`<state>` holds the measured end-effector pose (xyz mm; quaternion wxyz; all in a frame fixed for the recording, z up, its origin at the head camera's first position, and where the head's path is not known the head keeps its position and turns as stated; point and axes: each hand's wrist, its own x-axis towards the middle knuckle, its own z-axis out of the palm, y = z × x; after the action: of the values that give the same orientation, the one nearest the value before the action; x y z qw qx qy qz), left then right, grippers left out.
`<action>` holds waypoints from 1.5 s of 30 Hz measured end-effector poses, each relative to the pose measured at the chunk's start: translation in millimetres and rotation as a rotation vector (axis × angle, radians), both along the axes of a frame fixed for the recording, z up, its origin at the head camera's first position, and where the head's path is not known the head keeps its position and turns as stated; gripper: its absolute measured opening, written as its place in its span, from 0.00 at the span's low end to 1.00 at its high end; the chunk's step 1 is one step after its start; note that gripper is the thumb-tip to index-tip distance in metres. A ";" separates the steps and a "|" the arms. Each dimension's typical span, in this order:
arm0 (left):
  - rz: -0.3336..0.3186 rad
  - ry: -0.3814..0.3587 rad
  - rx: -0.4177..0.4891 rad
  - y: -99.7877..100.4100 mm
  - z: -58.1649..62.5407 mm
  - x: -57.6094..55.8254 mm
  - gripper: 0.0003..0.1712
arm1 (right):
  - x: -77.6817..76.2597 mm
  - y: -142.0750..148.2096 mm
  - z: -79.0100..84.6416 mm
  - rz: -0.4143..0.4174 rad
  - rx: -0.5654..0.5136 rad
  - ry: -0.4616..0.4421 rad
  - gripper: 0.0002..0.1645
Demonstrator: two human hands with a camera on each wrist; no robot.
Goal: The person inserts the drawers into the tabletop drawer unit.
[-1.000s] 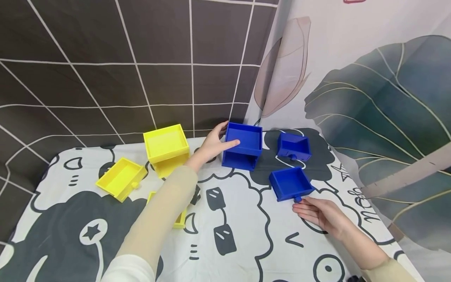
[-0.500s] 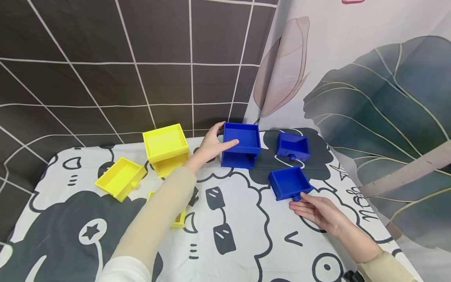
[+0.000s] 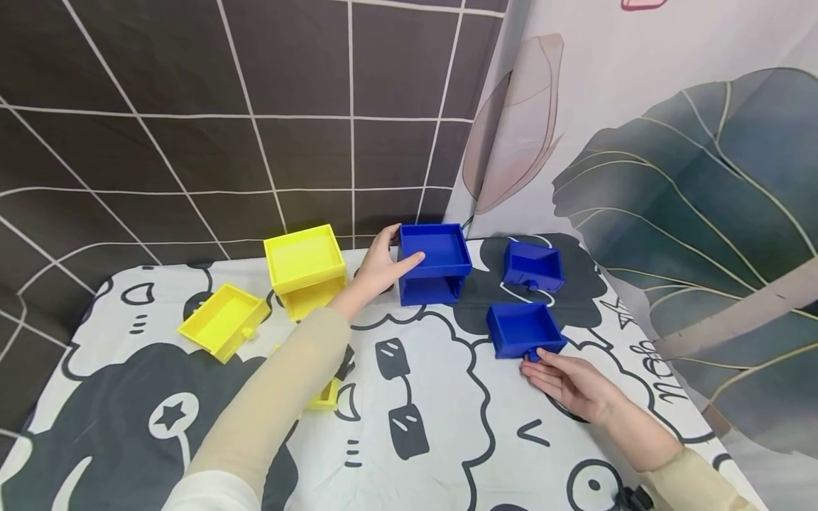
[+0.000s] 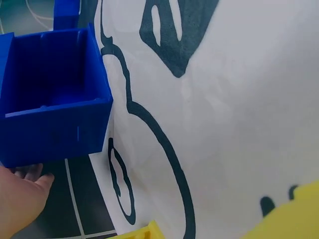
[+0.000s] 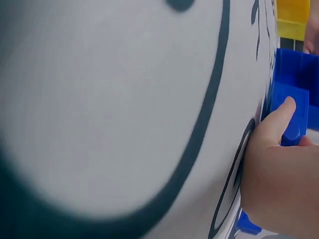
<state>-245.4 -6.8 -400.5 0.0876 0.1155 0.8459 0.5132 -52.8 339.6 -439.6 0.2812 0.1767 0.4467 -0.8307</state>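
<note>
We looked down on a white cloth [image 3: 447, 419] printed with dark cartoon shapes: sunglasses, curly outlines, round eyes, and lettering near its right edge. Behind it we saw a dark backdrop [image 3: 300, 78] ruled with white lines; to the right hung a pale backdrop [image 3: 601, 42] bearing large grey-green leaves. The blue case [image 3: 436, 252], its lower front open, stood near the cloth's back edge, and the left hand [image 3: 381, 264] held it at its left side, thumb across the upper edge. The right hand [image 3: 571, 389] pinched the knob of the near blue drawer [image 3: 524, 330], right of the case; we could not tell whether this drawer touched the cloth. Beyond it sat the far blue drawer [image 3: 534, 265]. On the left stood the yellow case [image 3: 304, 261], with one yellow drawer [image 3: 224, 321] beside it and another yellow piece [image 3: 327, 399] mostly hidden under the left sleeve [image 3: 281, 394].
</note>
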 end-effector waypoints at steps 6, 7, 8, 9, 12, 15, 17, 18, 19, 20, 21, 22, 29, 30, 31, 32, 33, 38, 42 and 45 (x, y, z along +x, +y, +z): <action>-0.017 0.015 0.055 -4.8 2.5 3.1 0.44 | -1.2 -14.1 2.9 -0.067 -0.011 -0.042 0.19; -0.021 0.016 0.059 -5.3 3.6 4.0 0.44 | -1.5 -16.7 3.8 -0.080 -0.009 -0.053 0.19; -0.025 0.015 0.058 -5.6 5.0 5.0 0.44 | -1.8 -19.2 4.8 -0.091 -0.007 -0.061 0.18; -0.028 0.013 0.056 -5.9 6.1 5.9 0.44 | -2.1 -21.6 5.9 -0.103 -0.003 -0.067 0.18; -0.040 0.018 0.040 -6.6 9.1 7.8 0.43 | -2.8 -27.7 9.1 -0.125 0.004 -0.070 0.19; -0.050 0.017 0.019 -7.8 11.6 9.2 0.44 | -3.6 -33.0 11.5 -0.134 0.012 -0.064 0.19; -0.055 0.015 0.010 -7.9 12.9 9.5 0.44 | -3.9 -36.3 13.0 -0.134 0.022 -0.059 0.19; -0.057 0.012 0.007 -8.0 13.4 9.5 0.44 | -4.1 -38.1 13.5 -0.133 0.028 -0.057 0.19; -0.059 0.007 0.007 -8.1 13.7 9.7 0.44 | -4.1 -40.0 13.8 -0.129 0.029 -0.053 0.18; -0.061 0.003 0.008 -8.1 13.9 9.6 0.44 | -4.0 -41.7 14.1 -0.124 0.029 -0.048 0.18; -0.062 -0.003 0.010 -8.2 13.8 9.4 0.44 | -3.9 -43.7 14.3 -0.118 0.028 -0.042 0.18; -0.064 -0.007 0.013 -8.3 13.5 9.2 0.44 | -3.9 -45.6 14.3 -0.112 0.023 -0.036 0.17; -0.082 -0.035 0.081 -8.5 10.8 6.8 0.45 | -7.2 -61.0 14.5 -0.085 -0.019 -0.018 0.18; -0.085 -0.038 0.088 -8.6 10.7 6.8 0.45 | -7.9 -64.2 15.0 -0.091 -0.015 -0.026 0.18; -0.088 -0.043 0.094 -9.1 10.9 6.5 0.45 | -8.9 -68.0 15.7 -0.099 -0.011 -0.035 0.18; -0.090 -0.046 0.095 -9.5 11.0 6.2 0.45 | -10.1 -71.8 16.2 -0.107 -0.006 -0.044 0.18; -0.093 -0.049 0.093 -10.0 11.3 6.0 0.45 | -11.3 -75.7 16.8 -0.114 -0.005 -0.051 0.17; -0.097 -0.057 0.093 -11.4 12.3 5.3 0.45 | -18.6 -95.9 19.2 -0.133 0.002 -0.060 0.17; -0.106 -0.061 0.122 -11.8 11.8 5.0 0.46 | -23.1 -108.9 20.3 -0.116 0.000 -0.042 0.19; -0.103 -0.063 0.136 -11.8 11.1 5.0 0.46 | -25.9 -116.4 20.2 -0.102 -0.006 -0.029 0.19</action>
<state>-240.4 -18.6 -389.4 0.1323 0.1486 0.7988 0.5677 -78.7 223.1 -419.4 0.2453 0.2104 0.4303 -0.8429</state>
